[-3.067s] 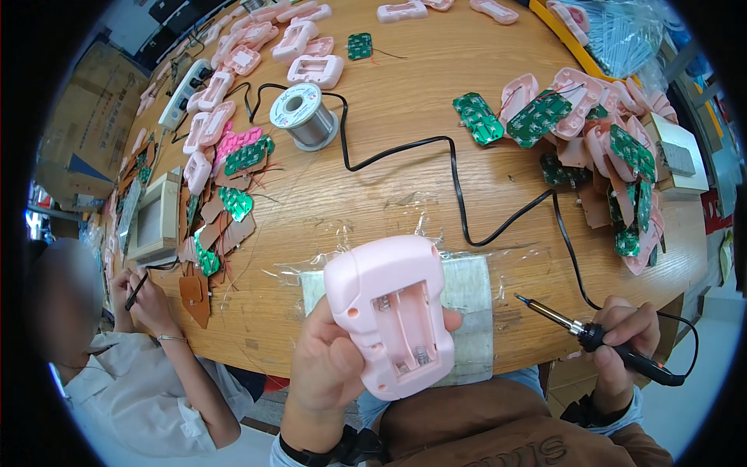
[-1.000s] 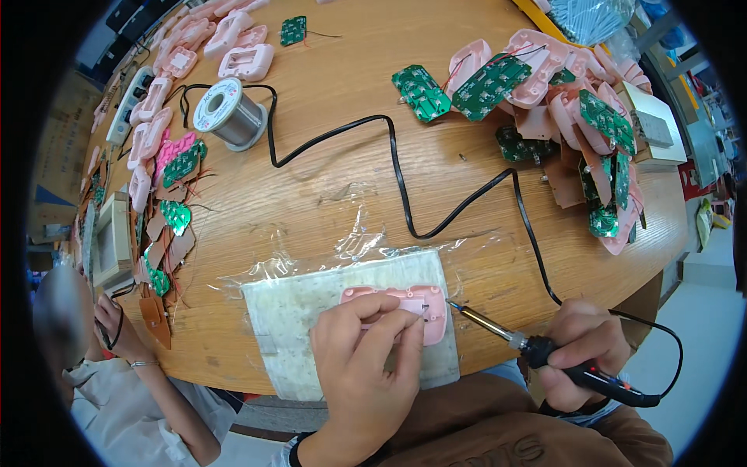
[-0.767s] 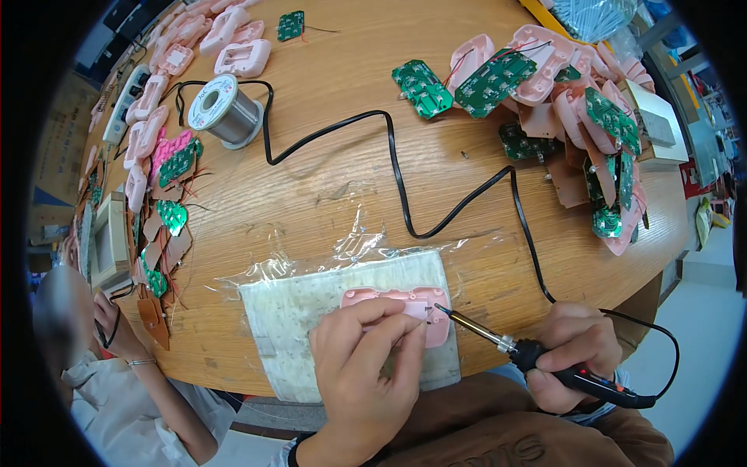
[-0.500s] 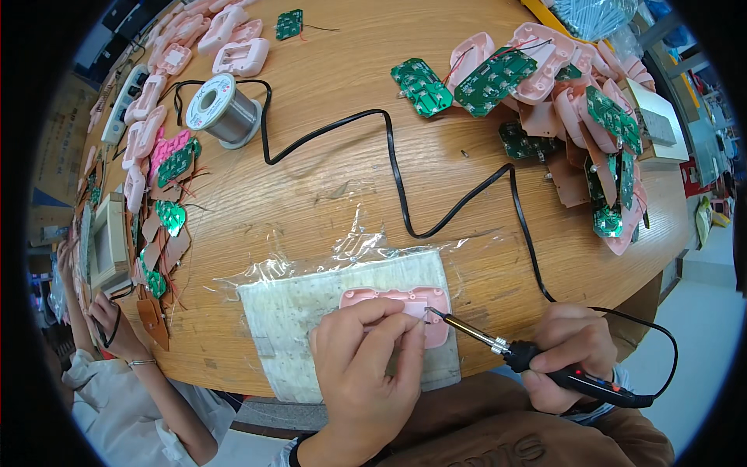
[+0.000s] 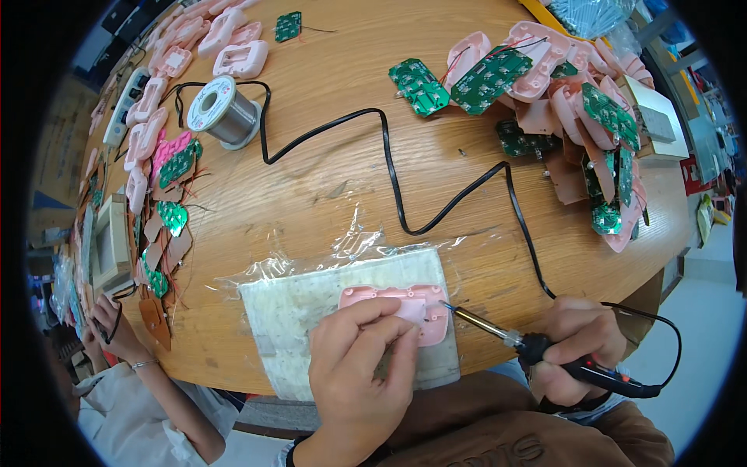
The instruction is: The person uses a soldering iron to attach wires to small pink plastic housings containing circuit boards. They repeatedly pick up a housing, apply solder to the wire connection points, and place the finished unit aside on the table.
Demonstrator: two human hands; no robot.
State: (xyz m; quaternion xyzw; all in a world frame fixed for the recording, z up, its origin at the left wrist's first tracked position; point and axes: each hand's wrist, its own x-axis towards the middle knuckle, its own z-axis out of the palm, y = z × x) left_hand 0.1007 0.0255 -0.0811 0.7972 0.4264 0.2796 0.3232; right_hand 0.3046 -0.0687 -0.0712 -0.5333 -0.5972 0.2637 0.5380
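Observation:
My right hand (image 5: 580,342) grips a soldering iron (image 5: 484,324) by its black handle. The iron's tip points left, at the right edge of a pink plastic shell (image 5: 436,330). That shell lies open side up on a worn whitish mat (image 5: 286,331), its posts and a pale inner piece showing. Over the shell's lower left part, my left hand (image 5: 359,366) has thumb and fingertips pinched together beside the pale piece. Whatever is between those fingertips is too small or hidden to name.
A solder spool (image 5: 226,113) stands far left, near the iron's black cord (image 5: 398,179). Green circuit boards (image 5: 492,80) and pink shells pile up at right; more line the left side. Clear film (image 5: 358,243) edges the mat. At left, another person's hand (image 5: 109,331) is at work.
The iron has drawn back to the right, its tip moving from beside my left fingertips to the shell's right edge. My left hand has shifted slightly left, still pinched.

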